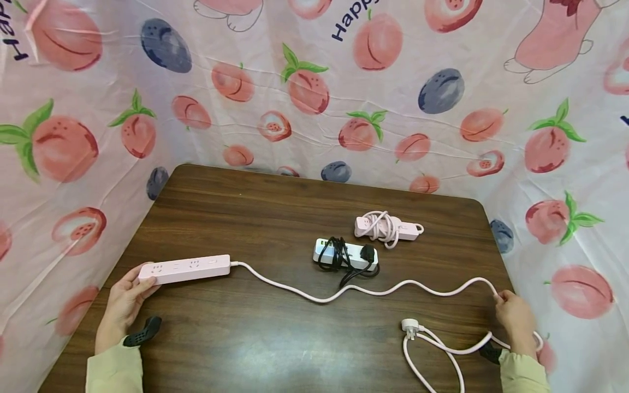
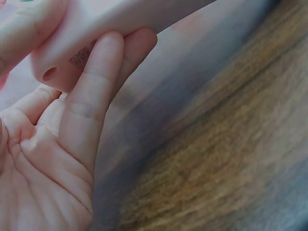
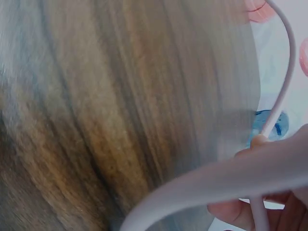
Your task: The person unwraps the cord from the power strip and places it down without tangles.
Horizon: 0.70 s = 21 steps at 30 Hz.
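My left hand (image 1: 126,299) grips the left end of a pale pink power strip (image 1: 184,269), thumb on one side and fingers under it. In the left wrist view a small hole and a printed code show on the strip (image 2: 110,29). From the strip's right end a pale cord (image 1: 321,300) runs in loose waves across the table to my right hand (image 1: 516,316). That hand pinches the cord close to the table's right edge; in the right wrist view a nearer stretch of cord (image 3: 207,187) partly covers the fingers. The plug (image 1: 410,326) lies on the table with loops of cord around it.
Behind the cord, a white power strip (image 1: 352,254) sits wrapped in its own black cord. Farther back lies another pink power strip (image 1: 409,230), its cord wound around it. A fruit-print cloth (image 1: 295,131) hangs behind and beside the brown wooden table (image 1: 255,202).
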Each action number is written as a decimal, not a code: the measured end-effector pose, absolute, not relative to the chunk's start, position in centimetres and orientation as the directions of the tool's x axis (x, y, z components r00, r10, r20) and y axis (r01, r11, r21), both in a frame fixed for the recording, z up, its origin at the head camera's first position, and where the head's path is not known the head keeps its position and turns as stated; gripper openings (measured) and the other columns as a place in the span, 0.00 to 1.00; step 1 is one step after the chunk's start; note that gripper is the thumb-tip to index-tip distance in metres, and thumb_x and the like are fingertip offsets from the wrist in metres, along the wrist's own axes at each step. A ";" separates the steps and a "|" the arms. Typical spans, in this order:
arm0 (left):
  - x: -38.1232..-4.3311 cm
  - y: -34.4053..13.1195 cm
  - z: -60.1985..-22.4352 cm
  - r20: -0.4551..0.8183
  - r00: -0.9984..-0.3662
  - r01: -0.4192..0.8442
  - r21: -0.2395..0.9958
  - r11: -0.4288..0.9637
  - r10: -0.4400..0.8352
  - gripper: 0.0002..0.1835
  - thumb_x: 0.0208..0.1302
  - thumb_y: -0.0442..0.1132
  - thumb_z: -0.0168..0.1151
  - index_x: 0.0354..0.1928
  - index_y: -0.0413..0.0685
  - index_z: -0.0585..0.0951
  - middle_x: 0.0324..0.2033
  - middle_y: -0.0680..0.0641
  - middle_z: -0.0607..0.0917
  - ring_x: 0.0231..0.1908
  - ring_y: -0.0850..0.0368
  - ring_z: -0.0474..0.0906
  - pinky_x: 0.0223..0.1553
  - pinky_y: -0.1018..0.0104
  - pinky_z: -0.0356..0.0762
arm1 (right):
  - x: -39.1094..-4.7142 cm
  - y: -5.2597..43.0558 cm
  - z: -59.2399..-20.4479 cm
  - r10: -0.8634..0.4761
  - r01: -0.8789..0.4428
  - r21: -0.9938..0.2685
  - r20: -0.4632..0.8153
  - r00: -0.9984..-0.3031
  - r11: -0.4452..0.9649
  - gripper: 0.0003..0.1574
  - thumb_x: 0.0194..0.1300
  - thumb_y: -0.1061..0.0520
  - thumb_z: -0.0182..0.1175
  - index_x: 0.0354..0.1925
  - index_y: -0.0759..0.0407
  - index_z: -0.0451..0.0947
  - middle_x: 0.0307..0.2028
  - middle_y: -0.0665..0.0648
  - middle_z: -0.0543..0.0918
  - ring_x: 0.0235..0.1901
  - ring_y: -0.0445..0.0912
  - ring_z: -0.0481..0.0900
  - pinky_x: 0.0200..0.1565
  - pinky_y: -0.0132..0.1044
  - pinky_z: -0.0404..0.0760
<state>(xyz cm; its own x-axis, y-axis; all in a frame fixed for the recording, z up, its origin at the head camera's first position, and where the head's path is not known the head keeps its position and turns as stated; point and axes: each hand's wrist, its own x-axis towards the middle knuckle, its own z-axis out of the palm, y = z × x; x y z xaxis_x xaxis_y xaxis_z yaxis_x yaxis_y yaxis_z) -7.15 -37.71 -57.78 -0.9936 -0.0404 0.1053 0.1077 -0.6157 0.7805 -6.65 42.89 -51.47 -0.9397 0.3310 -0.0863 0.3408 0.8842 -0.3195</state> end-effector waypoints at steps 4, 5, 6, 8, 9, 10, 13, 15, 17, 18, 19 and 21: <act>-7.1 -37.9 -58.0 0.077 -0.996 0.084 0.797 -0.598 -0.037 0.23 0.60 0.13 0.44 0.50 0.36 0.78 0.42 0.44 0.84 0.41 0.56 0.82 0.41 0.66 0.81 | -6.8 43.1 -51.8 0.301 0.309 -0.313 -0.073 -0.951 0.898 0.12 0.65 0.61 0.49 0.31 0.70 0.74 0.29 0.73 0.78 0.30 0.68 0.74 0.29 0.56 0.71; -7.0 -38.0 -58.0 0.062 -0.998 0.069 0.808 -0.585 -0.032 0.23 0.60 0.13 0.44 0.51 0.37 0.78 0.42 0.45 0.84 0.41 0.57 0.81 0.41 0.66 0.81 | -6.8 43.1 -52.0 0.288 0.292 -0.313 -0.059 -0.956 0.904 0.12 0.64 0.61 0.50 0.30 0.70 0.74 0.27 0.71 0.78 0.28 0.66 0.75 0.29 0.55 0.71; -6.9 -38.1 -58.0 0.041 -0.999 0.048 0.827 -0.560 -0.026 0.23 0.60 0.13 0.45 0.50 0.39 0.78 0.42 0.46 0.84 0.41 0.58 0.81 0.41 0.67 0.80 | -6.8 43.1 -52.1 0.268 0.267 -0.310 -0.041 -0.963 0.913 0.12 0.63 0.62 0.51 0.28 0.70 0.74 0.25 0.70 0.78 0.27 0.65 0.75 0.28 0.54 0.71; -6.8 -38.5 -57.7 -0.021 -1.000 -0.010 0.908 -0.420 -0.020 0.23 0.60 0.15 0.49 0.50 0.45 0.79 0.41 0.52 0.84 0.40 0.63 0.80 0.40 0.71 0.80 | -7.0 42.9 -52.2 0.232 0.229 -0.315 -0.029 -0.972 0.921 0.12 0.62 0.62 0.53 0.26 0.69 0.74 0.22 0.67 0.78 0.24 0.61 0.74 0.27 0.52 0.70; -6.7 -38.6 -57.5 -0.051 -0.998 -0.042 0.948 -0.315 -0.021 0.22 0.60 0.17 0.53 0.50 0.47 0.78 0.40 0.56 0.84 0.39 0.66 0.80 0.38 0.73 0.80 | -7.0 42.8 -52.3 0.215 0.213 -0.316 -0.030 -0.976 0.925 0.11 0.62 0.62 0.54 0.25 0.69 0.74 0.21 0.66 0.77 0.23 0.60 0.74 0.26 0.51 0.70; -6.7 -38.7 -57.2 -0.080 -0.996 -0.074 0.980 -0.185 -0.027 0.21 0.59 0.19 0.56 0.50 0.48 0.78 0.39 0.60 0.83 0.39 0.69 0.79 0.37 0.76 0.79 | -7.1 42.7 -52.4 0.202 0.203 -0.316 -0.036 -0.979 0.927 0.11 0.61 0.61 0.55 0.25 0.68 0.74 0.20 0.65 0.77 0.22 0.59 0.74 0.25 0.50 0.70; -6.9 -38.7 -56.1 -0.129 -0.990 -0.138 0.950 0.279 -0.049 0.20 0.56 0.30 0.66 0.52 0.42 0.76 0.36 0.69 0.80 0.35 0.77 0.74 0.32 0.81 0.73 | -7.3 42.3 -52.4 0.183 0.201 -0.325 -0.086 -0.979 0.924 0.11 0.62 0.60 0.57 0.25 0.67 0.75 0.21 0.63 0.77 0.23 0.56 0.73 0.24 0.49 0.69; -7.2 -38.4 -55.5 -0.129 -0.990 -0.141 0.859 0.493 -0.058 0.25 0.53 0.35 0.70 0.53 0.35 0.74 0.36 0.64 0.80 0.34 0.79 0.72 0.31 0.81 0.72 | -7.4 42.1 -52.4 0.178 0.204 -0.327 -0.106 -0.978 0.923 0.11 0.62 0.59 0.57 0.26 0.66 0.75 0.20 0.63 0.76 0.23 0.56 0.73 0.24 0.49 0.69; -7.4 -38.0 -54.9 -0.121 -0.991 -0.128 0.755 0.644 -0.054 0.30 0.50 0.40 0.73 0.52 0.31 0.74 0.36 0.55 0.82 0.33 0.76 0.71 0.30 0.78 0.70 | -7.5 41.9 -52.4 0.174 0.205 -0.328 -0.121 -0.977 0.922 0.11 0.62 0.59 0.57 0.26 0.66 0.76 0.21 0.62 0.76 0.23 0.55 0.73 0.24 0.49 0.70; -7.5 -37.8 -54.7 -0.123 -0.991 -0.125 0.716 0.687 -0.052 0.30 0.48 0.41 0.74 0.51 0.31 0.74 0.35 0.50 0.83 0.33 0.73 0.72 0.30 0.76 0.70 | -7.5 41.7 -52.4 0.174 0.208 -0.328 -0.128 -0.976 0.921 0.11 0.62 0.59 0.57 0.27 0.66 0.76 0.21 0.62 0.76 0.23 0.55 0.73 0.24 0.49 0.69; -7.5 -37.6 -54.5 -0.126 -0.991 -0.123 0.686 0.718 -0.050 0.30 0.47 0.41 0.74 0.50 0.31 0.75 0.35 0.45 0.83 0.32 0.70 0.73 0.29 0.74 0.70 | -7.6 41.6 -52.4 0.171 0.204 -0.329 -0.127 -0.977 0.922 0.11 0.62 0.59 0.57 0.27 0.66 0.76 0.21 0.62 0.76 0.23 0.55 0.73 0.24 0.49 0.69; -7.5 -37.3 -54.1 -0.132 -0.990 -0.124 0.646 0.754 -0.049 0.30 0.45 0.41 0.75 0.48 0.30 0.75 0.34 0.39 0.83 0.32 0.63 0.73 0.28 0.71 0.70 | -7.6 41.4 -52.5 0.168 0.201 -0.331 -0.127 -0.978 0.922 0.11 0.62 0.59 0.57 0.27 0.66 0.76 0.21 0.62 0.76 0.23 0.54 0.73 0.24 0.49 0.70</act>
